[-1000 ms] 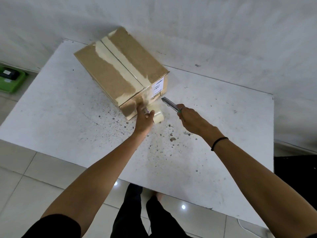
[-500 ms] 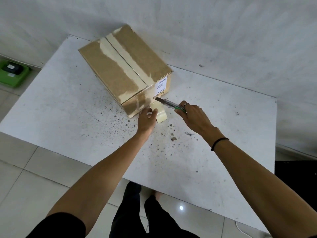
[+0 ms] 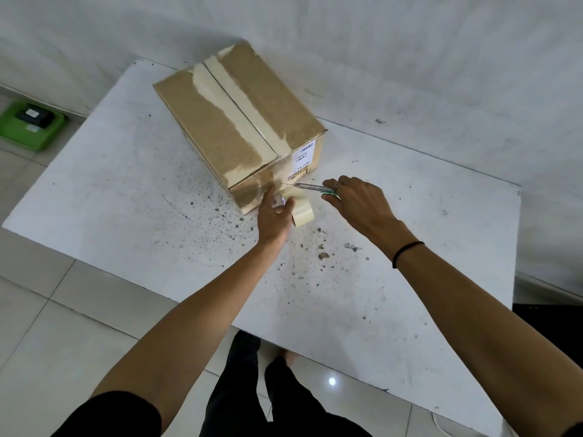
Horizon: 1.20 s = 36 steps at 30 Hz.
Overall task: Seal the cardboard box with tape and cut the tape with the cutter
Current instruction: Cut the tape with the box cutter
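A brown cardboard box (image 3: 220, 127) sits at the back of the white table (image 3: 126, 197), its flaps closed and pale tape running along the top seam and down the near end. My left hand (image 3: 273, 216) holds the tape roll (image 3: 301, 211) against the table just below that end. A strip runs from the roll up to the box. My right hand (image 3: 359, 205) grips a green-handled cutter (image 3: 312, 188), its blade tip touching the strip near the box's lower edge.
The table is stained with dark specks around my hands. A green tray-like object (image 3: 30, 124) lies on the tiled floor at the left. The grey wall stands close behind the box. My legs and feet show below the table's near edge.
My right hand has brought the cutter leftward until the blade meets the tape strip. My left hand with the roll has dropped slightly away from the box.
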### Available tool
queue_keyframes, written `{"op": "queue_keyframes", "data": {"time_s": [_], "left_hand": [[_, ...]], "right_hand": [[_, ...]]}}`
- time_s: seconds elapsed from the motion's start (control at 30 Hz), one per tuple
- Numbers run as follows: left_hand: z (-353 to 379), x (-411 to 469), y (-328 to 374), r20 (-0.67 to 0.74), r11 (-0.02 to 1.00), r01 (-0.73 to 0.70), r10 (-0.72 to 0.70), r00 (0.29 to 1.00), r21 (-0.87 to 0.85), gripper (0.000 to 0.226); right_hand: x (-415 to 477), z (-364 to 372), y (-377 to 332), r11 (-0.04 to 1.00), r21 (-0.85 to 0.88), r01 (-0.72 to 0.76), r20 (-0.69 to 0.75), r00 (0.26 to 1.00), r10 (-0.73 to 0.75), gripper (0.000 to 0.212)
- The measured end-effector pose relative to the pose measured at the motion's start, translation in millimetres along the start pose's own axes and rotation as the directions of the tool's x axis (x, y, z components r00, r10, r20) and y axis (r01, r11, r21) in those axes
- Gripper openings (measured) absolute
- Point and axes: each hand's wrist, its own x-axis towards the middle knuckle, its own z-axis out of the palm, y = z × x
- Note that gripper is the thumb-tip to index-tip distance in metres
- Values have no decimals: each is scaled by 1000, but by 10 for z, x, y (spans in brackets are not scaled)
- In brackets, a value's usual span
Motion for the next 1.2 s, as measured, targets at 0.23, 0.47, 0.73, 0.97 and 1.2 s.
{"op": "queue_keyframes", "data": {"time_s": [0.23, 0.47, 0.73, 0.97, 1.2], "left_hand": [[19, 15, 59, -34, 1000, -11, 10, 999, -26, 31], [-25, 71, 98, -17, 995, 71, -72, 997, -68, 27], [16, 147, 44, -122, 1000, -13, 10, 993, -26, 11], [71, 198, 46, -225, 999, 18, -27, 974, -42, 16], [76, 222, 101, -251, 998, 52, -39, 967, 47, 15]], "right_hand": [[74, -1, 58, 986, -129, 104, -27, 994, -108, 27], [147, -40, 78, 975, -159, 157, -28, 986, -164, 27], [214, -127, 58, 976, -154, 155, 42, 988, -151, 25], [252, -175, 24, 975, -161, 150, 77, 987, -140, 24], [320, -240, -13, 973, -183, 144, 114, 986, -124, 23]]}}
